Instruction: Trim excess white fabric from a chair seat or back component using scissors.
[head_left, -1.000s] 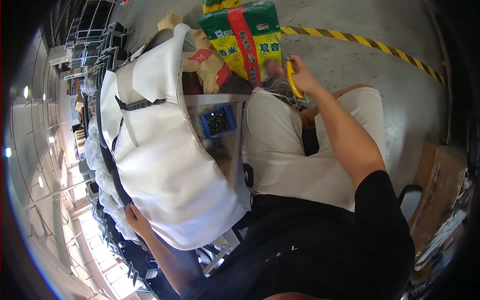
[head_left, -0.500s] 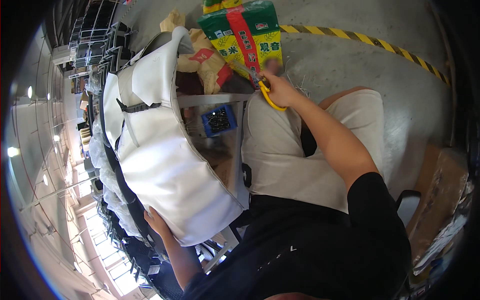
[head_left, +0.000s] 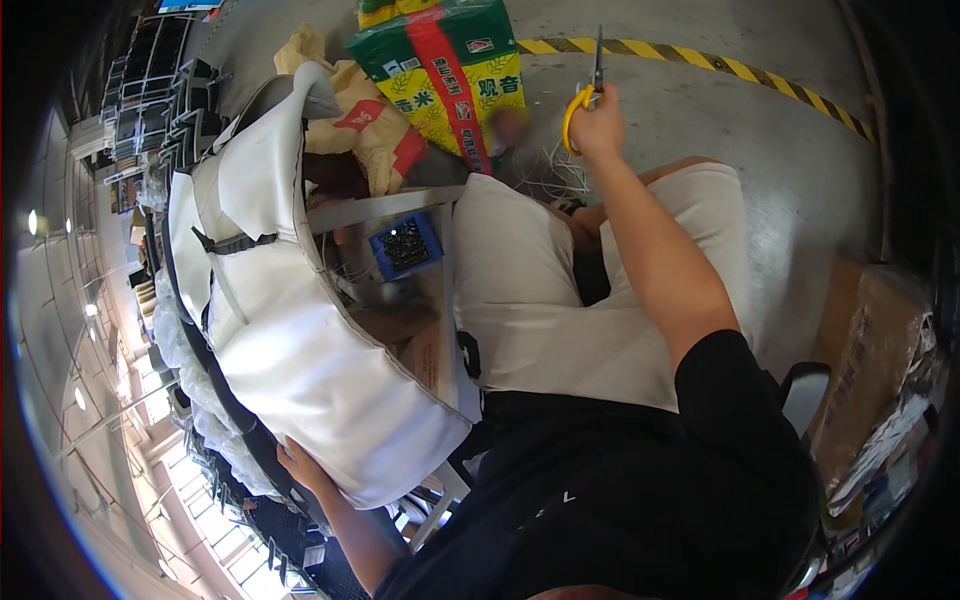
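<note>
My right hand [head_left: 598,125] is closed on scissors [head_left: 577,112] with yellow handles, raised above the floor beyond my knees. Their dark blades are together and point away from me. To my left lies a large white padded cover [head_left: 320,350], bent along its length, with a black strap [head_left: 240,243] and a narrow pale strip across its far half. My left hand [head_left: 306,470] rests at the cover's near left edge, its visible fingers stretched out and slightly apart; part of that hand is hard to see.
A blue bin [head_left: 436,240] of small dark parts sits below the cover, beside a pale frame bar [head_left: 375,208]. Beyond stand a beige sack [head_left: 375,130] and a green-yellow bag [head_left: 400,60]. White strands [head_left: 550,180] lie on the floor. A cardboard box [head_left: 865,350] stands right.
My right hand has lifted the scissors away from beside the green-yellow bag, up and to the right, and the blades have come together. My left hand stays at the cover's edge.
</note>
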